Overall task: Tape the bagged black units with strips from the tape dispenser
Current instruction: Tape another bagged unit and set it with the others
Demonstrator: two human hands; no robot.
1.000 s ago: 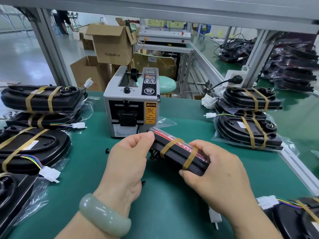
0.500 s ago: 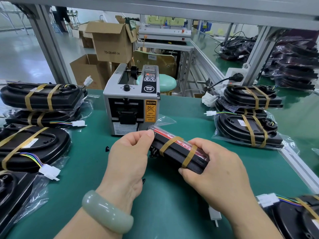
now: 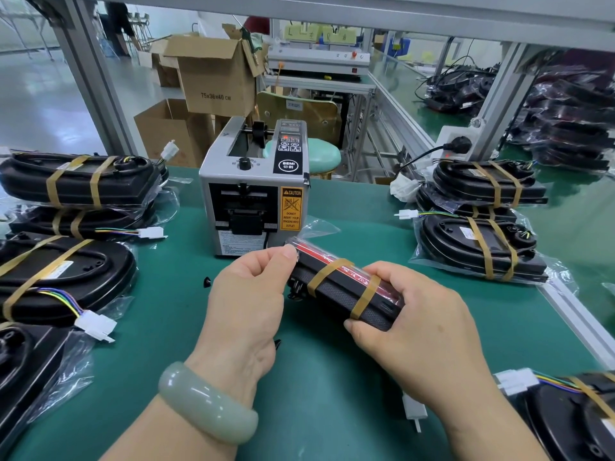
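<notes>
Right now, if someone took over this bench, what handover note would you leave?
Left hand pinches the dispenser-side end of the bagged black unit; right hand grips its other end.
Tape dispenser stands just behind it.
Done: two tape strips wrap this unit; taped units are stacked at left and right.
Left: set this one aside. The bottom-left unit may need tape, but it is partly out of frame.
</notes>
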